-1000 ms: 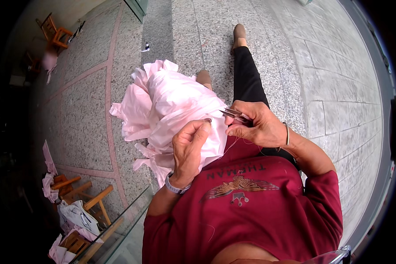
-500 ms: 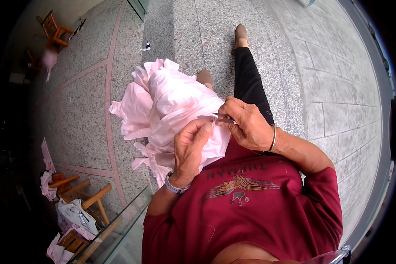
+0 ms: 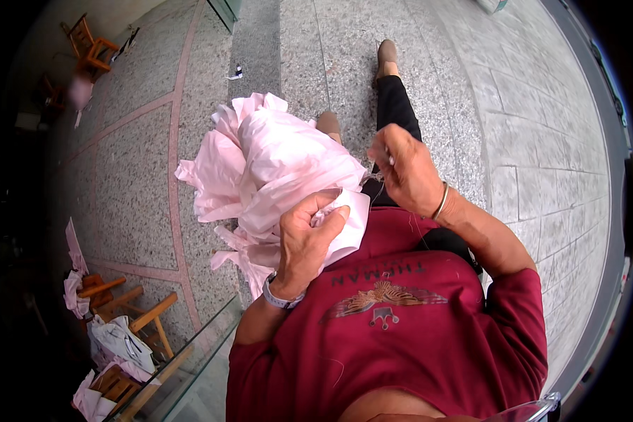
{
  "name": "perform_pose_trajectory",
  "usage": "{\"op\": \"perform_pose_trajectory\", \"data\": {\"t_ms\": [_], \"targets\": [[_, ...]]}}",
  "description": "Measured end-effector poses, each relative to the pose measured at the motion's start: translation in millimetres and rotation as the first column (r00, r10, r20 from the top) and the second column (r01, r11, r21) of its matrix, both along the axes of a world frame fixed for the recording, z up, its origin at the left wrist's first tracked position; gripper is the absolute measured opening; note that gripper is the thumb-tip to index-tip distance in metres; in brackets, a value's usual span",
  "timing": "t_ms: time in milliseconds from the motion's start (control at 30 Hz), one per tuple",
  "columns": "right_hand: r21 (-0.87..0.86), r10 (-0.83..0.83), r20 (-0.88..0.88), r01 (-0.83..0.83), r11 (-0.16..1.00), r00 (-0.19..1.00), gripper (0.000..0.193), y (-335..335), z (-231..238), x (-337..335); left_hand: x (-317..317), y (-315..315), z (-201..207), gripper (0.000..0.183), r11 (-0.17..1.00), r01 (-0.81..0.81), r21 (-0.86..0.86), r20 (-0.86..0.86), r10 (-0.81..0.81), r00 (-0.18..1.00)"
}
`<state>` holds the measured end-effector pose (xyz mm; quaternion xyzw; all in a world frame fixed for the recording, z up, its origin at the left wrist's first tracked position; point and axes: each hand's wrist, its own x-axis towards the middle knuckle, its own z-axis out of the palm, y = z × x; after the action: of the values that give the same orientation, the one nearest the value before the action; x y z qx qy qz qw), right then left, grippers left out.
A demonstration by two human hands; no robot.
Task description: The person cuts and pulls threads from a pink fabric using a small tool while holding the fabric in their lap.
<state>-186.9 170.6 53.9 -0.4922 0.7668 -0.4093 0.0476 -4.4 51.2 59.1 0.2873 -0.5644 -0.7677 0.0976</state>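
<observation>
A bundle of pale pink fabric lies gathered over my lap, its loose folds hanging to the left. My left hand pinches an edge of it between thumb and fingers, and a flat pink flap stands up beside the thumb. To the right, apart from the cloth, my right hand is raised with its fingers curled. A small thin metal tool shows dimly below those fingers, most of it hidden by the hand. Fine thread seems to trail near it.
Beyond the bundle, my outstretched leg rests on speckled stone floor. At the lower left, a wooden chair holds more pink and white cloth, beside a glass panel edge. Another wooden chair stands far left. A small black-and-white item lies on the floor.
My right hand has lifted away from the cloth, up and to the right. The left hand keeps its pinch, and the pink flap beside it now shows more fully.
</observation>
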Motion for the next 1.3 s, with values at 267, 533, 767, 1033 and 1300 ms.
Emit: {"op": "perform_pose_trajectory", "data": {"t_ms": [267,533,767,1033,1300], "targets": [[-0.067,0.378,0.502,-0.401,0.914,0.778,0.017,-5,18,23,-1,-2,-12,0.018,0.977,0.057,-0.204,-0.071,-0.073,0.995],[-0.053,0.316,0.293,-0.315,0.948,0.902,0.013,-6,25,9,10,-27,-3,0.013,0.884,0.081,-0.461,-0.017,-0.100,0.995],[-0.033,0.261,0.277,-0.262,0.965,0.925,0.014,-1,26,3,9,-31,4,0.011,0.753,0.036,-0.657,0.006,-0.043,0.999],[-0.087,0.261,0.181,-0.248,0.965,0.948,0.017,3,29,0,10,-31,7,0.009,0.704,0.029,-0.710,-0.026,-0.068,0.997],[-0.026,0.069,0.202,-0.066,0.998,0.977,0.014,7,50,8,10,-20,9,0.015,0.982,0.000,-0.189,-0.152,-0.029,0.988]]}}
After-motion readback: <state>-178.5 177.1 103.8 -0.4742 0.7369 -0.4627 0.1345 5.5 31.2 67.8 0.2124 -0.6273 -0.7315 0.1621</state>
